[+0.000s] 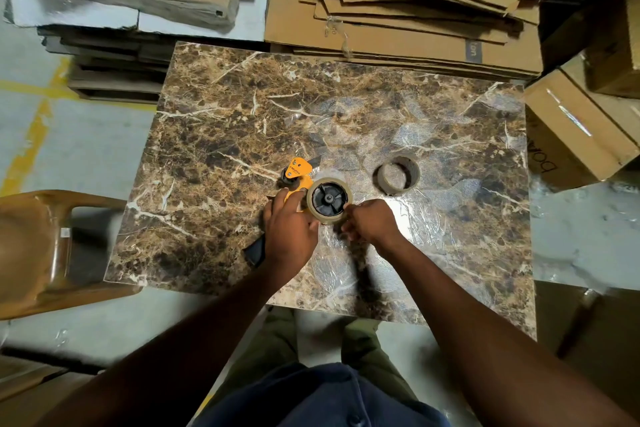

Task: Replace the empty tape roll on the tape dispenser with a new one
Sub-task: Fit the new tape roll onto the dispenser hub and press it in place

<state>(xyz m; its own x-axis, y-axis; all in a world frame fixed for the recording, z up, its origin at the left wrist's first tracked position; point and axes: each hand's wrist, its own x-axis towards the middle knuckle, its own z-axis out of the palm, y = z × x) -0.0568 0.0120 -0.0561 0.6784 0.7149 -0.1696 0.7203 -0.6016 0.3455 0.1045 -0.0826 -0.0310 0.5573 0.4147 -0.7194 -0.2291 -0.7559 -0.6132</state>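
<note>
Now | L hand (290,231) grips 1 dispenser (298,174) | R hand (371,222) pinches new roll (329,199) | 1 empty core (397,175)

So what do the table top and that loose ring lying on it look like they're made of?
The table top looks like polished marble or a marble-print laminate: brown with white veins, glossy glare, apparently film-covered. The loose ring looks like plain cardboard: dull grey-brown, matte, thin-walled, probably a spent tape core.

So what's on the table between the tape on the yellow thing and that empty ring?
Nothing. In the head view, only bare marble table lies between the tape roll and the empty cardboard ring.
</note>
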